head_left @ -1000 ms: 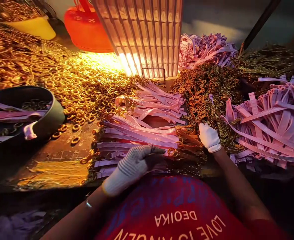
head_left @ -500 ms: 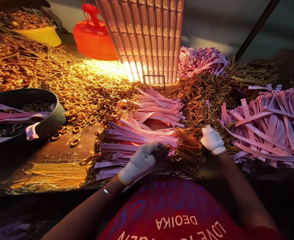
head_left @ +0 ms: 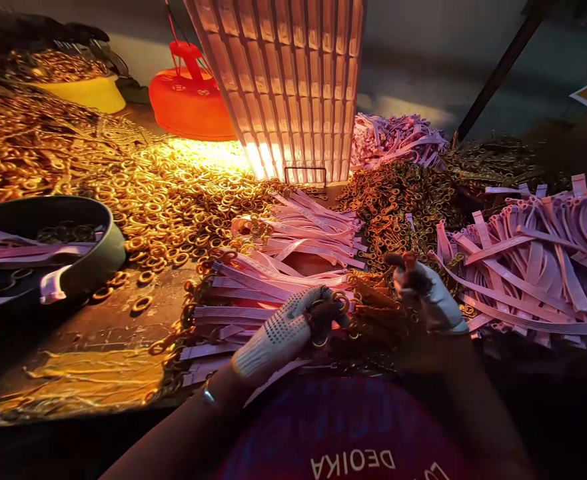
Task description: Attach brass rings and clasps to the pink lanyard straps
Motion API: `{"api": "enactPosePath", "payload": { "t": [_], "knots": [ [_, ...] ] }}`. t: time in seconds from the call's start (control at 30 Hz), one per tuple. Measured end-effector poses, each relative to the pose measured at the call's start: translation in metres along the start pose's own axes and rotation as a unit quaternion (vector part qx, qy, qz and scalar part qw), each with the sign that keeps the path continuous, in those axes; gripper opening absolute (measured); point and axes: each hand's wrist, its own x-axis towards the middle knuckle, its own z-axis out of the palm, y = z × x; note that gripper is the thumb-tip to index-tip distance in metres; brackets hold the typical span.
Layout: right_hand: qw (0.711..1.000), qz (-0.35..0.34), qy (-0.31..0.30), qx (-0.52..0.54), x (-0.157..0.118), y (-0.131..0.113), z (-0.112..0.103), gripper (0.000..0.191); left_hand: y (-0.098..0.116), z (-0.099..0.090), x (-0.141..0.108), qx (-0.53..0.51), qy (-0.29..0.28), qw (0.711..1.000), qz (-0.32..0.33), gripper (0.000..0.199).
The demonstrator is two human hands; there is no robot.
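Note:
My left hand (head_left: 293,327), in a white dotted glove with dark fingertips, is closed round a brass ring (head_left: 342,301) in front of my body. Another ring edge shows below its fingers. Beneath and beside it lie rows of pink straps (head_left: 273,283) with metal fittings at their left ends. My right hand (head_left: 426,293), gloved too, is turned up above a heap of small brass hooks (head_left: 403,200). Its dark fingers are bent; whatever they may hold is too dim to make out. Orange-brown strips (head_left: 370,290) lie between the two hands.
Loose brass rings (head_left: 188,193) cover the table behind. A dark tub (head_left: 116,240) with straps stands left, beside yellow strips (head_left: 88,377). More pink straps (head_left: 548,267) are piled right. A red lamp (head_left: 188,103) hangs by a ribbed panel (head_left: 293,87).
My right hand has turned over and lifted slightly, its fingers now pointing up. The left hand has turned a little, showing more of the ring. The whole view has shifted slightly.

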Motion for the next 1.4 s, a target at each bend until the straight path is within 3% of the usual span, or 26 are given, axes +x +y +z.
{"api": "enactPosePath", "payload": {
  "t": [0.13, 0.2, 0.27, 0.37, 0.43, 0.57, 0.63, 0.7, 0.77, 0.87, 0.93, 1.0, 1.1, 1.27, 1.4],
  "knots": [
    [0.991, 0.028, -0.131, 0.008, -0.008, -0.021, 0.056, 0.042, 0.003, 0.0, 0.005, 0.055, -0.019, 0.997, 0.045, 0.027],
    [0.982, 0.012, -0.186, 0.003, -0.008, -0.026, 0.073, 0.044, 0.003, -0.001, 0.007, 0.042, -0.018, 0.997, 0.062, 0.027],
    [0.98, -0.002, -0.2, 0.002, -0.007, -0.027, 0.081, 0.04, 0.002, -0.002, 0.008, 0.032, -0.009, 0.998, 0.051, 0.029],
    [0.99, 0.015, -0.136, 0.016, -0.005, -0.021, 0.085, 0.028, 0.0, 0.0, 0.009, 0.031, 0.038, 0.998, 0.044, 0.028],
    [0.994, 0.048, -0.083, 0.054, -0.005, -0.015, 0.086, 0.028, -0.003, 0.002, 0.01, 0.058, 0.087, 0.99, 0.093, 0.023],
    [0.985, 0.093, -0.039, 0.141, -0.001, -0.004, 0.091, 0.037, -0.014, 0.004, 0.015, 0.202, 0.166, 0.931, 0.254, 0.019],
    [0.985, 0.086, -0.021, 0.151, 0.005, -0.002, 0.09, 0.037, -0.018, 0.002, 0.016, 0.253, 0.173, 0.902, 0.303, 0.03],
    [0.986, 0.074, 0.011, 0.151, 0.013, -0.001, 0.085, 0.037, -0.016, -0.002, 0.014, 0.251, 0.182, 0.895, 0.32, 0.036],
    [0.987, 0.057, 0.052, 0.141, 0.022, -0.002, 0.077, 0.04, -0.01, -0.008, 0.011, 0.169, 0.201, 0.919, 0.294, 0.033],
    [0.993, 0.053, 0.036, 0.103, 0.029, -0.007, 0.067, 0.043, 0.0, -0.02, 0.01, -0.089, 0.173, 0.968, 0.161, 0.028],
    [0.994, 0.067, -0.028, 0.085, 0.03, -0.012, 0.066, 0.043, 0.002, -0.029, 0.015, -0.255, 0.086, 0.961, 0.056, 0.031],
    [0.992, 0.071, -0.08, 0.069, 0.029, -0.018, 0.07, 0.042, -0.002, -0.033, 0.02, -0.348, 0.002, 0.938, -0.005, 0.037],
    [0.99, 0.064, -0.119, 0.027, 0.029, -0.025, 0.082, 0.045, -0.01, -0.031, 0.027, -0.358, -0.024, 0.933, -0.02, 0.039],
    [0.987, 0.063, -0.146, 0.022, 0.03, -0.024, 0.103, 0.047, -0.013, -0.015, 0.03, -0.22, 0.004, 0.975, 0.042, 0.028],
    [0.988, 0.03, -0.15, -0.006, 0.029, -0.025, 0.097, 0.052, -0.007, -0.012, 0.026, -0.197, 0.02, 0.979, 0.055, 0.03]
  ]
}}
